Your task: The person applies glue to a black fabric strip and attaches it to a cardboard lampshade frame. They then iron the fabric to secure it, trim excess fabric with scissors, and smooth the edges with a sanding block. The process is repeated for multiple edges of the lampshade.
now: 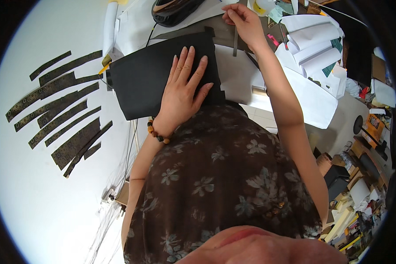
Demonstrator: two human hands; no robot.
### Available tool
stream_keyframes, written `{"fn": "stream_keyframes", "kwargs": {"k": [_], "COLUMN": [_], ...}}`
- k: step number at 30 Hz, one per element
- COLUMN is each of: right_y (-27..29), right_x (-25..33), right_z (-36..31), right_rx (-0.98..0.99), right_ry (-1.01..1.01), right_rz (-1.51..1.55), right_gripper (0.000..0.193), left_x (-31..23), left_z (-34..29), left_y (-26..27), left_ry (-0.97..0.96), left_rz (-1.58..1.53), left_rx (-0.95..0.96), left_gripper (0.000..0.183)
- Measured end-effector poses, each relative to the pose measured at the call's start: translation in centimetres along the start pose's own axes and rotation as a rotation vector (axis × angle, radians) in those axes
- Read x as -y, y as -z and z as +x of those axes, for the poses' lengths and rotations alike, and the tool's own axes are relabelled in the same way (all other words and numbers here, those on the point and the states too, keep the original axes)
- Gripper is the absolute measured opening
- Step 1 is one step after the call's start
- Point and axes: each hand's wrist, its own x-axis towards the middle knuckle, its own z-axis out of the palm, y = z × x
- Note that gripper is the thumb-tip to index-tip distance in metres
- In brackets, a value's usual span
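The top edge cuts off a glossy black rounded device [174, 13]. At upper centre, the bare left hand [184, 88] covers part of a flat black sheet [138, 79]. Lower-right multicoloured clutter [358, 215] is indistinct.

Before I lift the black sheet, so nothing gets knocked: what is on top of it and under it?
The left hand lies palm-down on the black sheet. White paper shows beside the sheet's right edge; whatever lies beneath is covered.
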Motion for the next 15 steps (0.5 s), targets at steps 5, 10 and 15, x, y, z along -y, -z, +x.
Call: {"fn": "stream_keyframes", "kwargs": {"k": [5, 10, 15], "right_y": [-2.1, -2.5, -3.4], "right_x": [2.7, 3.8, 5.9], "right_z": [-1.6, -5.3, -9.8], "right_rx": [-0.007, -0.077, 0.032], "right_ry": [0.078, 0.043, 0.063], "right_rz": [-0.103, -0.11, -0.101], "right_gripper": [0.018, 0.014, 0.027], "left_x": [0.9, 0.3, 0.8], "left_z": [-0.6, -0.2, -0.5], "left_y": [-0.6, -0.5, -0.2], "left_ry": [-0.07, -0.022, -0.026], "left_rz": [-0.009, -0.027, -0.163], "left_rx": [-0.018, -0.06, -0.121], "left_gripper": [0.053, 0.048, 0.05]}}
